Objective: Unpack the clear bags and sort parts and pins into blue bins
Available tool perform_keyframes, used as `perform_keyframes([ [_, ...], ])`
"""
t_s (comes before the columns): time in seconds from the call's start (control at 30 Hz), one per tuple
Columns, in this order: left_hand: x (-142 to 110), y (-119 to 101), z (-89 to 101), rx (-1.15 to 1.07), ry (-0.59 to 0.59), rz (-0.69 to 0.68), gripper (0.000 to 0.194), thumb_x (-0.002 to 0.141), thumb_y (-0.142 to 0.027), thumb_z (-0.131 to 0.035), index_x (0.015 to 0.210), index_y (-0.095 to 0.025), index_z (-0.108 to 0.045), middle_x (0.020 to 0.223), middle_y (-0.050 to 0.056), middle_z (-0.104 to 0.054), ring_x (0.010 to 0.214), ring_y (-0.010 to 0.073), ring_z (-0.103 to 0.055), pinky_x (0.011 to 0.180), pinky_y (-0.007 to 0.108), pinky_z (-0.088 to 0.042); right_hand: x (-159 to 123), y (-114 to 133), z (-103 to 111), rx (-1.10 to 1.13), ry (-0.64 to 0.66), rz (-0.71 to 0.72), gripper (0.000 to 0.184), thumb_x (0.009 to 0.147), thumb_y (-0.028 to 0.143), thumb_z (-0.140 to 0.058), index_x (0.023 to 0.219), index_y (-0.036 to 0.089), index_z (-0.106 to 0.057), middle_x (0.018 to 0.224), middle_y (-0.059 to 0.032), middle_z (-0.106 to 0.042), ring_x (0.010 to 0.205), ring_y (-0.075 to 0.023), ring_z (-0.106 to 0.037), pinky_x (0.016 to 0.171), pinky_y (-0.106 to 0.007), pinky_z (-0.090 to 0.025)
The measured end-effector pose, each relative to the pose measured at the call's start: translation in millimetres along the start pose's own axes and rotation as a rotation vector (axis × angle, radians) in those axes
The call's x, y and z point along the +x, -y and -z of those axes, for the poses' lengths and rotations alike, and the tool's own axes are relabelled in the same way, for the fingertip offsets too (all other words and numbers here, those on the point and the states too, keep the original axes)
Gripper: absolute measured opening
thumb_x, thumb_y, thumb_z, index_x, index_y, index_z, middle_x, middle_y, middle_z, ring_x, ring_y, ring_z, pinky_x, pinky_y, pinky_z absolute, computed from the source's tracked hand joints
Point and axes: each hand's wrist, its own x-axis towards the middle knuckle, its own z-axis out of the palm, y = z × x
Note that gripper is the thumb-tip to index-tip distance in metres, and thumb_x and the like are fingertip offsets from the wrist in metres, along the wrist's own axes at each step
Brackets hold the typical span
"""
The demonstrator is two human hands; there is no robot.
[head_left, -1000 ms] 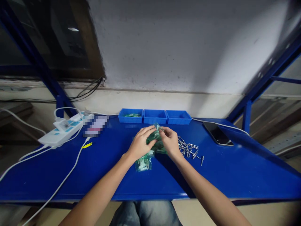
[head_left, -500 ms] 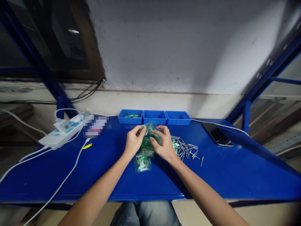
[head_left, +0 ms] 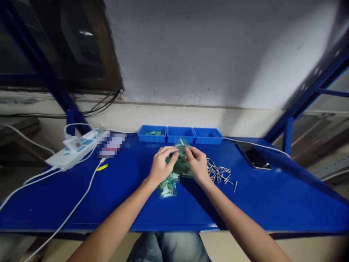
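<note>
One grip closes: the previously spread right hand (head_left: 198, 166) pinches something indistinct, joining the left hand (head_left: 161, 166), which holds a translucent-green plastic bag (head_left: 184, 141) toward the rear edge of the blue tabletop (head_left: 272, 200).

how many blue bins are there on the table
3, side by side at the back of the blue table: left bin, holding some green items; middle bin; right bin. None seems hidden.
</note>
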Motion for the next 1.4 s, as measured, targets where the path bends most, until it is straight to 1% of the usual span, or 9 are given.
perform_keyframes([
  [0.2,8,12,0.6,-0.608,0.032,0.61,0.06,0.084,-0.063,-0.035,0.075,-0.011,-0.064,0.067,0.008,-0.064,0.055,0.0134,-0.057,0.046,0.021,-0.038,-8,0,-1,-0.357,0.129,0.419,0.027,0.084,0.018,-0.05,0.102,0.023,-0.069,0.097,-0.0074,-0.064,0.089,-0.0201,-0.059,0.079,-0.034,-0.048],
  [0.33,11,14,4.5,-0.7,-0.032,0.65,0.035,0.076,-0.046,-0.059,0.076,-0.012,-0.062,0.065,0.003,-0.062,0.053,0.0115,-0.056,0.044,0.019,-0.037,-10,-4,-2,-0.477,0.152,0.527,0.041,0.079,0.005,-0.044,0.106,0.027,-0.067,0.112,-0.0093,-0.052,0.105,-0.023,-0.051,0.086,-0.041,-0.047],
  [0.47,12,9,20.6,-0.262,-0.18,0.301,0.021,0.078,-0.032,-0.059,0.088,-0.015,-0.067,0.076,0.003,-0.067,0.065,0.0144,-0.06,0.055,0.023,-0.046,-9,-4,0,-0.502,0.116,0.48,0.04,0.08,0.005,-0.042,0.104,0.025,-0.067,0.117,-0.0109,-0.044,0.111,-0.0251,-0.045,0.09,-0.044,-0.044],
  [0.6,25,9,48.1,0.258,-0.524,-0.213,0.023,0.085,-0.022,-0.051,0.099,-0.017,-0.068,0.096,0.006,-0.07,0.088,0.0183,-0.064,0.082,0.032,-0.049,-7,-4,0,-0.495,0.089,0.4,0.028,0.083,0.012,-0.045,0.097,0.021,-0.068,0.111,-0.0116,-0.045,0.108,-0.0257,-0.047,0.091,-0.044,-0.044],
  [0.73,64,17,74.2,0.454,-0.687,-0.393,0.026,0.087,-0.018,-0.049,0.107,-0.017,-0.066,0.102,0.009,-0.068,0.096,0.0191,-0.061,0.088,0.033,-0.047,-7,-5,-1,-0.469,0.094,0.336,0.022,0.085,0.02,-0.048,0.094,0.021,-0.068,0.107,-0.0109,-0.045,0.109,-0.0252,-0.047,0.092,-0.042,-0.044],
  [0.9,89,41,69.2,0.668,-0.438,-0.205,0.04,0.088,-0.031,-0.048,0.124,-0.015,-0.054,0.111,0.013,-0.063,0.105,0.0264,-0.054,0.094,0.041,-0.041,-4,-4,1,-0.47,0.085,0.263,0.022,0.087,0.028,-0.048,0.092,0.021,-0.068,0.106,-0.0104,-0.048,0.108,-0.0246,-0.048,0.09,-0.039,-0.044],
  [0.97,72,54,52.0,0.716,-0.274,-0.102,0.053,0.086,-0.038,-0.05,0.131,-0.01,-0.044,0.114,0.017,-0.06,0.106,0.0301,-0.052,0.092,0.044,-0.042,0,-2,5,-0.477,0.09,0.242,0.024,0.089,0.03,-0.046,0.091,0.02,-0.067,0.103,-0.0099,-0.051,0.101,-0.0227,-0.052,0.086,-0.036,-0.044],
  [1.2,18,60,-1.3,0.52,0.211,0.08,0.031,0.09,-0.037,-0.039,0.101,-0.021,-0.063,0.1,0.006,-0.066,0.095,0.0224,-0.06,0.085,0.034,-0.046,17,0,20,-0.578,0.096,0.225,0.026,0.091,0.029,-0.043,0.084,0.02,-0.067,0.077,-0.0038,-0.063,0.076,-0.0184,-0.054,0.072,-0.03,-0.039],
  [1.4,57,49,-17.8,0.599,0.266,0.395,0.044,0.083,-0.057,-0.043,0.089,-0.022,-0.069,0.092,0.011,-0.07,0.088,0.0287,-0.065,0.072,0.034,-0.046,19,-3,21,-0.585,0.107,0.22,0.025,0.089,0.027,-0.045,0.084,0.019,-0.067,0.076,-0.0041,-0.064,0.072,-0.0181,-0.054,0.069,-0.029,-0.04],
])
